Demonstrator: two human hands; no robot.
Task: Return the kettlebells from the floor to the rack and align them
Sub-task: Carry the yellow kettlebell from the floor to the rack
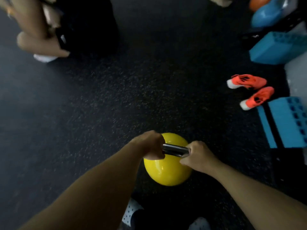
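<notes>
A yellow kettlebell with a shiny steel handle is low in the middle of the view, over the dark speckled floor. My left hand is wrapped around the left end of the handle. My right hand grips the right end. Whether the bell rests on the floor or hangs just above it cannot be told. A blue kettlebell and an orange one sit at the top right on a dark rack frame.
Another person's bare legs stand at the top left. A pair of orange shoes lies at the right, between two blue foam blocks. My socked feet show at the bottom edge.
</notes>
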